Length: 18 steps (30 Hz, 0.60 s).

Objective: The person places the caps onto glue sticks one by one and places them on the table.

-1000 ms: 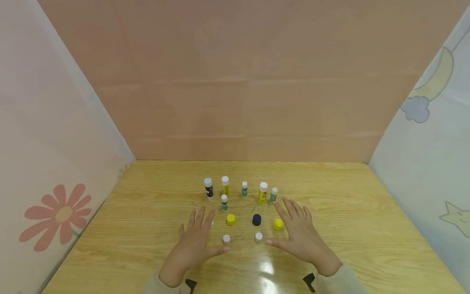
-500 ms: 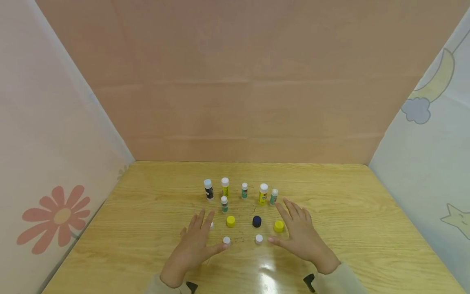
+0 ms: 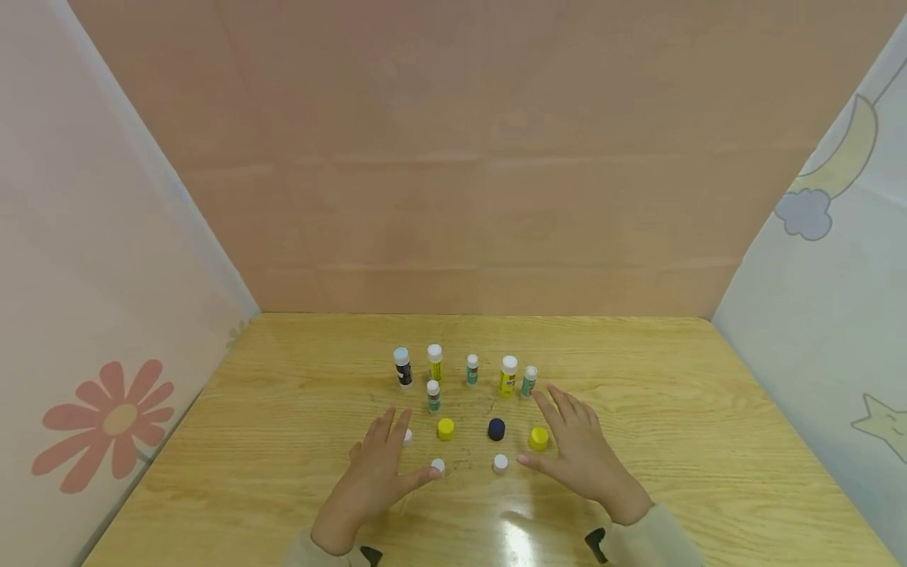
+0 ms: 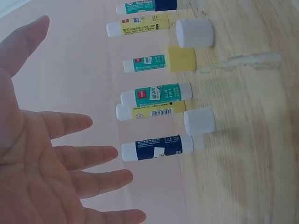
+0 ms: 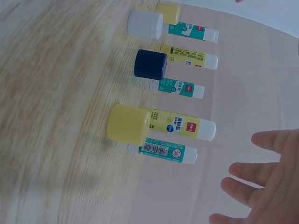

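Note:
My left hand [image 3: 375, 476] hovers with fingers spread and holds nothing. Its thumb overlaps a white cap [image 3: 438, 467] in the head view; contact cannot be told. Another white cap [image 3: 407, 438] shows by its fingers. On the other side, my right hand [image 3: 581, 449] is spread too, close to a yellow cap [image 3: 539, 439] and a white cap [image 3: 501, 463]. Between the hands lie a second yellow cap [image 3: 446, 429] and a navy cap [image 3: 497, 429]. Several white-topped glue sticks stand upright beyond, including a navy glue stick [image 4: 158, 148], a yellow glue stick [image 5: 180, 123] and a green glue stick [image 4: 156, 94].
Everything rests on a wood-grain table [image 3: 638, 378]. A plain pinkish backdrop [image 3: 468, 197] rises at its far edge. Printed side sheets border it, with a flower [image 3: 120, 417] at left and a moon [image 3: 846, 150] at right.
Both hands stay nearly in place. The left hand has shifted slightly, so its thumb now overlaps the nearby white cap and more of the other white cap shows. The glue sticks have not moved.

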Available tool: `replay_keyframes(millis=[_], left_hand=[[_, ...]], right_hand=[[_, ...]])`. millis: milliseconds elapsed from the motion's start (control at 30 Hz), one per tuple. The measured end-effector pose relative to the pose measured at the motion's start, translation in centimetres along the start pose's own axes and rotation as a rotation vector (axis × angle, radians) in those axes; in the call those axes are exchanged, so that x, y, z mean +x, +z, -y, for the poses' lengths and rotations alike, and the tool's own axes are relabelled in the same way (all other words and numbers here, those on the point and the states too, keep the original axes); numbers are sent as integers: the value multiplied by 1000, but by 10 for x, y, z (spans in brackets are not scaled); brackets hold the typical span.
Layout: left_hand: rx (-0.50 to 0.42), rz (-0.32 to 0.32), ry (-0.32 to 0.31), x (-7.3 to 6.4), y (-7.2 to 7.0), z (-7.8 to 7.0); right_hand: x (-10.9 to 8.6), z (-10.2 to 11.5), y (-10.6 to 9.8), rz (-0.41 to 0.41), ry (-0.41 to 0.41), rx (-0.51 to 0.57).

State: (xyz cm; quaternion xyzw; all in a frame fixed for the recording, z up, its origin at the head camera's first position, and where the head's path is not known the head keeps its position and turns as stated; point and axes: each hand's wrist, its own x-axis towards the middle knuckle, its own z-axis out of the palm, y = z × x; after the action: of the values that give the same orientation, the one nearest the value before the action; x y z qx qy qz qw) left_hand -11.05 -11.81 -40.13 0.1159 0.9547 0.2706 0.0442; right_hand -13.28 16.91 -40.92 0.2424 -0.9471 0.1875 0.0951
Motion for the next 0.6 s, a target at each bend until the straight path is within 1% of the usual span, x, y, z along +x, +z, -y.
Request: replay_keyframes(millis=[367, 600], left_hand=[[7, -39, 29, 1, 4, 4], [-12, -42, 30, 1, 5, 5]], right_hand=[[2, -3, 2, -21, 7, -11], [3, -5, 4, -10, 28, 11]])
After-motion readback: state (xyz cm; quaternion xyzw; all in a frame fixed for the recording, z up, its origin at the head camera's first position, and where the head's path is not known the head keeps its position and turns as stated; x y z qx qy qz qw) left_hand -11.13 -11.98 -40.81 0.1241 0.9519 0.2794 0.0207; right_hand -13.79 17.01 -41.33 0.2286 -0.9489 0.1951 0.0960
